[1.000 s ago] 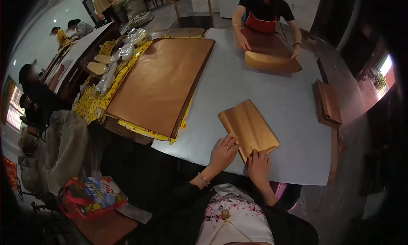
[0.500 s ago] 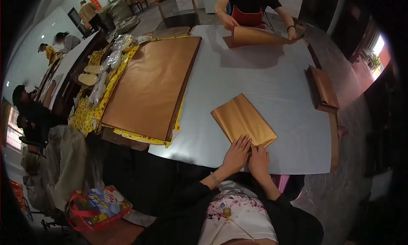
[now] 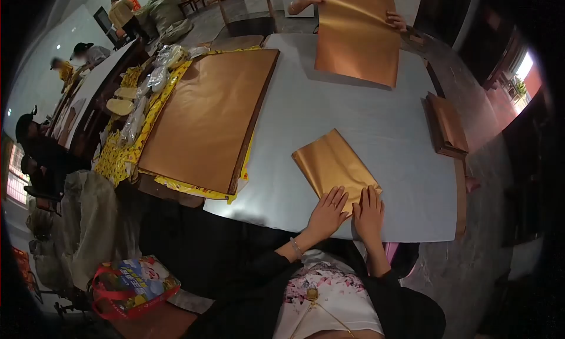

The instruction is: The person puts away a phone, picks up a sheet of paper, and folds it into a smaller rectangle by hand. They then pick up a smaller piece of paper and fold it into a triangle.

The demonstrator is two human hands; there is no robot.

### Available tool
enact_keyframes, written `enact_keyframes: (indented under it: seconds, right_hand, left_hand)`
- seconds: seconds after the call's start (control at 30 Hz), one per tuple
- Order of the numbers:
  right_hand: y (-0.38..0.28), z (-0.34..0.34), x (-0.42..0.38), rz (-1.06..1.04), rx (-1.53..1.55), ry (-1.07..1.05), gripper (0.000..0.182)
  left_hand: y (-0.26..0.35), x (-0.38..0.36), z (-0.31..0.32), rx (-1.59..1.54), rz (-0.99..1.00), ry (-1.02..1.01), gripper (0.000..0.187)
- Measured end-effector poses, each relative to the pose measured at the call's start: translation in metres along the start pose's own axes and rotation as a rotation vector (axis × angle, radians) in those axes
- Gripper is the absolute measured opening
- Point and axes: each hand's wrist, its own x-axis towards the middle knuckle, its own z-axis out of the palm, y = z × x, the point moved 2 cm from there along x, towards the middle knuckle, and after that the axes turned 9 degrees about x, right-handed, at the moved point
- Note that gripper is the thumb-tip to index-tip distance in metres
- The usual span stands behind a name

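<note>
A folded sheet of gold-brown paper [image 3: 335, 161] lies at an angle on the pale table [image 3: 294, 209] in front of me. On its near end rests my left hand [image 3: 328, 212], fingers extended and pressed on the paper, a ring and a bracelet on it. Beside it, to the right, my right hand [image 3: 369, 214] lies with fingers stretched over the near right corner of the same sheet. The palms are near the table's front edge, and both hands cover part of the paper's near edge.
A large stack of brown sheets [image 3: 209, 115] lies left on yellow wrapping [image 3: 152, 124]. Folded brown paper [image 3: 447, 124] sits at the right edge. Across the table a co-worker's hands hold up a big sheet [image 3: 359, 36]. A colourful bag [image 3: 138, 283] stands lower left.
My right hand has moved right and forward, its fingers now spread over the paper's corner. My left hand has barely shifted. The co-worker's curled sheet is now raised and opened out.
</note>
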Motion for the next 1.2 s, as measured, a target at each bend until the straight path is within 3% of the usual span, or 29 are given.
enact_keyframes:
  seconds: [0.13, 0.5, 0.9, 1.2]
  right_hand:
    - [0.022, 0.006, 0.009, 0.114, -0.043, -0.105, 0.051]
    - [0.026, -0.002, 0.022, 0.132, -0.078, -0.145, 0.051]
    - [0.025, -0.002, 0.018, 0.04, -0.009, 0.061, 0.048]
    - [0.02, -0.011, 0.016, 0.034, -0.103, 0.024, 0.047]
  left_hand:
    - [-0.001, -0.001, 0.005, -0.019, 0.0, 0.032, 0.058]
    - [-0.001, 0.0, -0.006, -0.044, 0.009, -0.036, 0.058]
    - [-0.002, -0.003, -0.009, -0.086, 0.018, 0.016, 0.062]
    - [-0.003, -0.004, -0.015, -0.174, 0.03, 0.008, 0.051]
